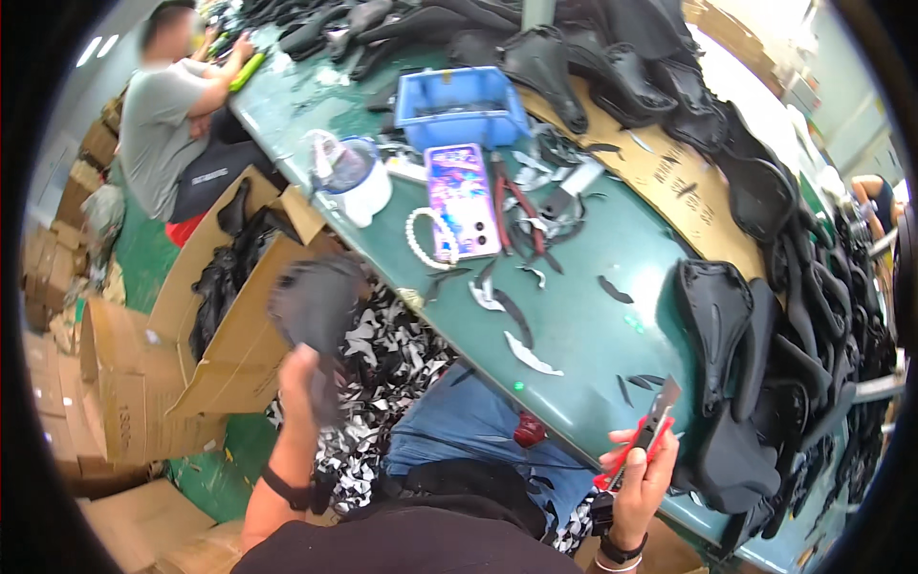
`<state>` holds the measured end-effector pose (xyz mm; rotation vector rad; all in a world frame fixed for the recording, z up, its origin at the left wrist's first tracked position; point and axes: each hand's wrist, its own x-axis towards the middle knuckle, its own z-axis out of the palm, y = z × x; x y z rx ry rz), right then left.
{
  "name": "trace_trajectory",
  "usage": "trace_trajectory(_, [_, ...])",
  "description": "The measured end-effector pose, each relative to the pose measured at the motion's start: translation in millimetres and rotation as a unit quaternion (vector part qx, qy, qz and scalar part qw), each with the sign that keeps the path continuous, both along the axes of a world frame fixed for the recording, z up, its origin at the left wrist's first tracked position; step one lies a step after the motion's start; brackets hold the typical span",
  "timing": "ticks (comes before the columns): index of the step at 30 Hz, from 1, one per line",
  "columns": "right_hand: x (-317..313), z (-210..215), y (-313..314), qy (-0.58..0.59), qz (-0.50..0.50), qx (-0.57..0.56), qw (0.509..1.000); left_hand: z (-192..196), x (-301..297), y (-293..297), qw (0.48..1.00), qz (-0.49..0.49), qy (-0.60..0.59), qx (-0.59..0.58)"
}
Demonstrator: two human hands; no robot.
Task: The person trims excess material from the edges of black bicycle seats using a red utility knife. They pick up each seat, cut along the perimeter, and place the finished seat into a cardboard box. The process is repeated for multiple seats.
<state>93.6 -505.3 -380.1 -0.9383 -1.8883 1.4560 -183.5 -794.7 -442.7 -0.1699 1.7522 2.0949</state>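
My left hand (298, 381) grips a black bicycle saddle (316, 297) by its narrow end, over scraps beside the table and next to an open cardboard box (225, 368). The saddle is slightly blurred. In my right hand (643, 478), at the table's near edge, is a red utility knife (654, 429) with its blade pointing up and away from me. Close to that hand, several more black saddles (710, 316) are piled on the right of the green table (593, 354). Thin black and white trimmings (531, 356) lie on the tabletop.
Farther back on the table are a blue plastic bin (459, 129), a phone (459, 191) with a beaded strap, red-handled pliers (521, 201) and a white tub (361, 187). Scraps (382, 354) heap below the table edge. Another person (177, 115) sits at the far left.
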Motion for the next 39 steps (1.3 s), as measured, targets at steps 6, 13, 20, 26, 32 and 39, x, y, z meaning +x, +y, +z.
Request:
trace_trajectory(6, [1.5, -6.5, -4.6, -0.007, 0.011, -0.014, 1.0, -27.0, -67.4, -19.4, 0.992, 0.107, -0.023, -0.061])
trace_trajectory(13, [24.4, -17.4, 11.8, -0.006, -0.089, -0.025, 0.996, 86.2, 28.8, 224.7, 0.851, -0.461, 0.248, -0.033])
trace_trajectory(20, [49.4, -33.5, 23.3, 0.091, -0.201, -0.092, 0.971, 76.6, 95.7, 402.7, 0.409, -0.474, 0.766, -0.146])
trace_trajectory(26, [57.5, -47.3, 14.6, 0.153, -0.198, -0.082, 0.965, 51.9, 68.2, 407.3, 0.323, -0.482, 0.789, -0.202])
trace_trajectory(32, [68.3, -24.7, 2.1, 0.071, -0.181, -0.08, 0.978, 89.6, 57.1, 272.1, 0.32, -0.526, 0.756, -0.223])
trace_trajectory(39, [32.7, 10.2, 6.6, -0.199, -0.034, 0.277, 0.939, 62.0, 58.5, 228.6, 0.606, -0.495, 0.596, -0.18])
